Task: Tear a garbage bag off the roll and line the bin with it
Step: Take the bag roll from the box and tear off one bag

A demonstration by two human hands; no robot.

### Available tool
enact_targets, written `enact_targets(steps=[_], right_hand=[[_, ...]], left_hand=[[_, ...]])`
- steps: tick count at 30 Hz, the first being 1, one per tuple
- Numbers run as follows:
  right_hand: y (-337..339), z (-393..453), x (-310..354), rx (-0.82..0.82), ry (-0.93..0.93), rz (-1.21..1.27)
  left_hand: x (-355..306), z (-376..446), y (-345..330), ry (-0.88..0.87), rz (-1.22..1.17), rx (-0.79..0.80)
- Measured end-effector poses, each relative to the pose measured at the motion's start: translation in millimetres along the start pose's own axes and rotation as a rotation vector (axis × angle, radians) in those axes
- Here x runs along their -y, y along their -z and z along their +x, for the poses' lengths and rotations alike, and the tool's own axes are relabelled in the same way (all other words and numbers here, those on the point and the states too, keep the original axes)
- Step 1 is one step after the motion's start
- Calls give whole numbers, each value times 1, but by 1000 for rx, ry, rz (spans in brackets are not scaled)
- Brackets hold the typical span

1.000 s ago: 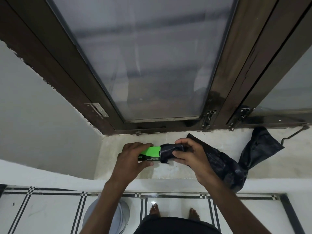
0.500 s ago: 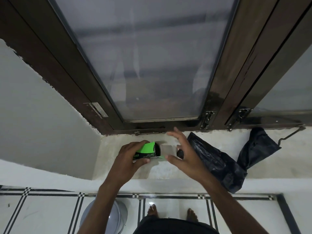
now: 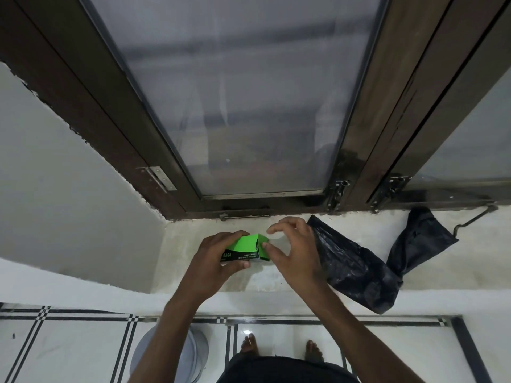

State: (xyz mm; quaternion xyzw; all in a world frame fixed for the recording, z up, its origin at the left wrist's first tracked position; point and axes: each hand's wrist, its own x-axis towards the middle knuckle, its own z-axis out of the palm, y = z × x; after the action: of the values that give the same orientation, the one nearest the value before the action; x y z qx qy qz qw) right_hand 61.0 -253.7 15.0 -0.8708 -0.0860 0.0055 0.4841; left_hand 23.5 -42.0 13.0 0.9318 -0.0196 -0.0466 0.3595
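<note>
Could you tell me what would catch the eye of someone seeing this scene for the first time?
The bright green box of bags stands out at the centre of the pale window ledge; the left hand grips it, and the right hand touches its end flap. A crumpled black garbage bag sprawls along the ledge right of the hands. Below, a grey bin stands on the tiled floor, partly hidden by the left arm.

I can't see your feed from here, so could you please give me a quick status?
Left hand grips green bag box; right hand open at its flap. Torn black bag lies on sill. Bin unlined, nothing blocking.
</note>
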Motion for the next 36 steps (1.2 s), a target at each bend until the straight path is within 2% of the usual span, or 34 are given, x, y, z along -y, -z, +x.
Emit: enact_targets(steps=[5, 9, 11, 15, 21, 24, 30, 36], right_hand=[[8, -1, 4, 61, -284, 314], [5, -6, -5, 13, -242, 108], [7, -5, -8, 55, -236, 12], [18, 3, -3, 228, -328, 117], [26, 8, 18, 148, -247, 350], [24, 5, 21, 177, -194, 416], [19, 0, 17, 286, -235, 386], [17, 1, 16, 274, -314, 355]], left_hand=[[-2, -1, -2, -6, 29, -12], [-4, -2, -3, -1, 35, -22], [-3, -3, -2, 5, 20, -19], [2, -3, 2, 23, -59, -8], [-1, -3, 0, 28, -51, -16], [-4, -5, 1, 23, -20, -23], [-9, -5, 0, 2, 21, -18], [-14, -7, 0, 1, 60, -20]])
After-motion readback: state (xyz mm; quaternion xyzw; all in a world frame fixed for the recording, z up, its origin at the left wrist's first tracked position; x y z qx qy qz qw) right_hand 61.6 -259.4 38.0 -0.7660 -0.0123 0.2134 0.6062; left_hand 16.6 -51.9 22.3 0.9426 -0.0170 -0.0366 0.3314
